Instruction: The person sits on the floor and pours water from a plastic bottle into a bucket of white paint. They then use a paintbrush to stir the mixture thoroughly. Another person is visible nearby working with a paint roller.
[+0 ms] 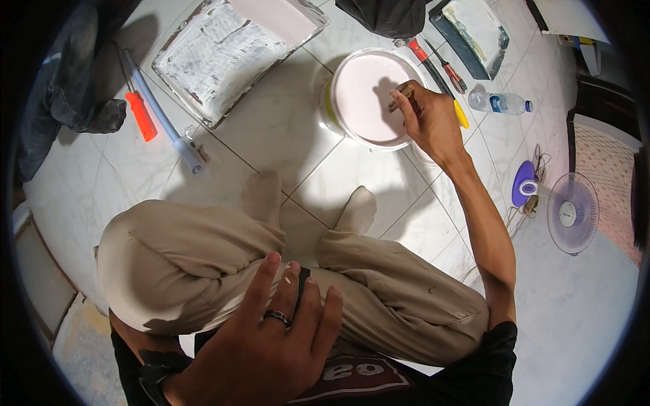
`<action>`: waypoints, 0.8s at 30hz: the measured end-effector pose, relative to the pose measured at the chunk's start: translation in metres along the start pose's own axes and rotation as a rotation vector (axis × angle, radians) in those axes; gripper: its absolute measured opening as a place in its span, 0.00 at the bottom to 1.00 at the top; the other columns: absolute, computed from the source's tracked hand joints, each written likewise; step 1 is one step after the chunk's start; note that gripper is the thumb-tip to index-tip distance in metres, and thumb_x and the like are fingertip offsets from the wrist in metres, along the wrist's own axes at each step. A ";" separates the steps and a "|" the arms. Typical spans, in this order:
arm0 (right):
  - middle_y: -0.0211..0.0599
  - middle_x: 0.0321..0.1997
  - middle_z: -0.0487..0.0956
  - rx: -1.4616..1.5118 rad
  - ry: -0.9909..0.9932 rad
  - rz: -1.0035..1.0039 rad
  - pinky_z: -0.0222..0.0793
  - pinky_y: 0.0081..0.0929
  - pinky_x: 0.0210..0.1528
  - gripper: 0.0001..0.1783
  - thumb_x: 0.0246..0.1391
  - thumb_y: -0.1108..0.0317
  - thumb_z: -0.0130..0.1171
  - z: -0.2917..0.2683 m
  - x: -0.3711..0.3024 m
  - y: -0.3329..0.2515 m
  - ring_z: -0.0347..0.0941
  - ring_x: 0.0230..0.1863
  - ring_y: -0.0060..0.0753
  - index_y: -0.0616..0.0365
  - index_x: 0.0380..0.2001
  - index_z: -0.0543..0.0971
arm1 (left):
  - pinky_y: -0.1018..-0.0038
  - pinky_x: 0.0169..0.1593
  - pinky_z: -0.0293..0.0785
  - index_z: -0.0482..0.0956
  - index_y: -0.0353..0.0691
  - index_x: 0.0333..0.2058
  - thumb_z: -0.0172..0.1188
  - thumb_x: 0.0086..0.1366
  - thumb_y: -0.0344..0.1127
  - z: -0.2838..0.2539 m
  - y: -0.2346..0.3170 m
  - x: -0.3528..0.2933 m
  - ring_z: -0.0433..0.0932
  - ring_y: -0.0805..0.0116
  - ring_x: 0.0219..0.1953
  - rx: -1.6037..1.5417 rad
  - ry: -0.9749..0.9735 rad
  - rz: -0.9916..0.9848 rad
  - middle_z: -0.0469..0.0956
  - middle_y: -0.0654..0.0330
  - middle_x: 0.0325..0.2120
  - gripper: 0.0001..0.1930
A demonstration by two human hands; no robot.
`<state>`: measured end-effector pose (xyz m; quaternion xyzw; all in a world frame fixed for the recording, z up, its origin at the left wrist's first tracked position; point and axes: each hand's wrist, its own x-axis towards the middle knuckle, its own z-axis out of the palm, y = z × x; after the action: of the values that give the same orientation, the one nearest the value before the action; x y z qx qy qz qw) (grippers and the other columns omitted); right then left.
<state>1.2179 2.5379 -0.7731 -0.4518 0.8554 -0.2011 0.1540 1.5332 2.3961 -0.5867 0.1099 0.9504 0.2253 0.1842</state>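
My right hand [435, 120] is closed on a short brown stick [402, 97], held over the right side of a round white bucket [330, 105]. Pale pink paint [362, 91] fills much of the bucket, and the hand's shadow falls on it. Whether the stick's lower end touches the paint, I cannot tell. My left hand [267, 338] hovers over my lap with its fingers spread and nothing in it. It wears a dark ring, and a small white fleck sits on one finger.
A paint-smeared tray [223, 57] lies left of the bucket. Near it are an orange-handled tool [141, 116] and a pale blue tube [154, 111]. Rightward lie a red-black-yellow tool [437, 76], a dark tray [472, 34], a bottle [500, 103] and a purple fan [572, 213]. Someone's leg [51, 101] is at far left.
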 end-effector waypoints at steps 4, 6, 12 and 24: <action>0.39 0.21 0.83 0.316 0.062 0.100 0.71 0.27 0.27 0.12 0.71 0.65 0.61 0.014 0.002 -0.007 0.78 0.20 0.30 0.63 0.36 0.85 | 0.41 0.71 0.67 0.81 0.33 0.56 0.54 0.73 0.38 0.000 0.001 0.001 0.83 0.48 0.58 -0.009 0.002 -0.001 0.86 0.49 0.48 0.19; 0.35 0.21 0.83 0.471 0.117 0.159 0.70 0.24 0.26 0.13 0.71 0.65 0.60 0.022 0.007 -0.012 0.77 0.20 0.21 0.64 0.37 0.86 | 0.41 0.71 0.67 0.81 0.33 0.56 0.55 0.72 0.38 0.000 0.001 0.001 0.83 0.49 0.58 -0.006 -0.003 0.005 0.86 0.49 0.48 0.19; 0.34 0.23 0.84 0.467 0.293 0.053 0.71 0.19 0.29 0.13 0.72 0.64 0.61 0.026 0.028 0.002 0.79 0.24 0.15 0.64 0.43 0.87 | 0.41 0.71 0.68 0.80 0.33 0.56 0.55 0.72 0.38 0.001 0.003 0.001 0.83 0.48 0.59 -0.005 -0.014 -0.002 0.86 0.49 0.48 0.20; 0.54 0.33 0.83 -0.140 0.084 -0.217 0.77 0.47 0.36 0.12 0.69 0.63 0.60 0.004 0.012 0.002 0.80 0.31 0.59 0.63 0.40 0.80 | 0.41 0.71 0.67 0.80 0.33 0.56 0.54 0.73 0.39 0.003 0.000 0.000 0.83 0.48 0.58 -0.003 -0.006 -0.022 0.86 0.49 0.48 0.20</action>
<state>1.2117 2.5278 -0.7785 -0.5427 0.8190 -0.1749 0.0635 1.5340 2.3974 -0.5892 0.0996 0.9506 0.2246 0.1896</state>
